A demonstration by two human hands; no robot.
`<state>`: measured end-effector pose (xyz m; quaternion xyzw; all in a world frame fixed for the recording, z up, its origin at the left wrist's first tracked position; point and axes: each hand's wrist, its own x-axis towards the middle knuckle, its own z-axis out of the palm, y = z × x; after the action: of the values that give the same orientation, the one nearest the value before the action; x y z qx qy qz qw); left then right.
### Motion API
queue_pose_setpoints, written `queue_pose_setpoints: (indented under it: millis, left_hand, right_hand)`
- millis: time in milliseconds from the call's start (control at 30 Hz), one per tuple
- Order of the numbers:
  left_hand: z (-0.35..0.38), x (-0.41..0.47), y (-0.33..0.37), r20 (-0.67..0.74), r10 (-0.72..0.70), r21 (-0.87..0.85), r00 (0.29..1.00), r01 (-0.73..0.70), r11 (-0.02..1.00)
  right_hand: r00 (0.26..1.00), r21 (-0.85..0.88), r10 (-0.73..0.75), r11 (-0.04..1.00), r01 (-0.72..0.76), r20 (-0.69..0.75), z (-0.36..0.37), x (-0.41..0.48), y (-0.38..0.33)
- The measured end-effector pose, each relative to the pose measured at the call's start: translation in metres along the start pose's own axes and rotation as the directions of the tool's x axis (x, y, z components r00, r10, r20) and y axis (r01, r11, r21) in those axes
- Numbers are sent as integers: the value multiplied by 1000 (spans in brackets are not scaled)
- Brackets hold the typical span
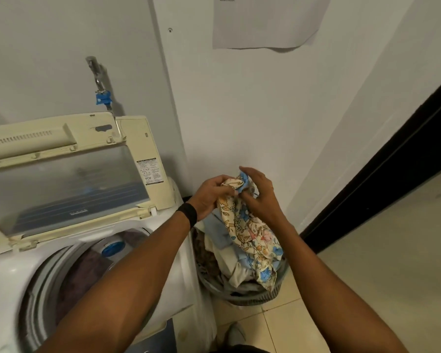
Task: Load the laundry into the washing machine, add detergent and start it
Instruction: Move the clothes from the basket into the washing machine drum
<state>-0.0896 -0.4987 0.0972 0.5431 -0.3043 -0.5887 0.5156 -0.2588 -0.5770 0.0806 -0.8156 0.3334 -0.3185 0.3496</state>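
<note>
A top-loading washing machine (8, 276) stands at the left with its lid (61, 179) raised against the wall. Dark purple cloth (87, 271) lies in the drum. To its right a grey laundry basket (252, 299) on the floor holds several garments. Above the basket hangs a floral cream and blue cloth (250, 235). My left hand (209, 194) grips its top edge, and my right hand (260, 197) holds the bunched fabric just beside it, fingers partly spread.
A tap with a blue fitting (102, 96) juts from the wall above the machine. A paper notice (265, 21) hangs on the wall. A dark doorway (405, 159) opens at the right. Tiled floor (379, 250) lies beyond the basket.
</note>
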Motion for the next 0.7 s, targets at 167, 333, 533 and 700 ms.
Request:
queue_pose_setpoints:
  millis: [167,333,533,700]
  left_hand:
    - [-10,-12,11,-196,172,158,965,-142,977]
    - [-21,-16,22,-393,443,383,806,-295,875]
    - [-35,-20,27,-239,374,409,896,-257,876]
    - [-17,-13,28,-329,358,356,874,-236,904]
  right_hand:
    - [992,105,94,989,-102,85,-5,10,-9]
    - [997,204,74,976,-79,31,-10,14,-9]
    - [990,214,143,967,-137,-13,-28,27,-15]
    - [999,256,33,966,-36,12,-21,29,-33]
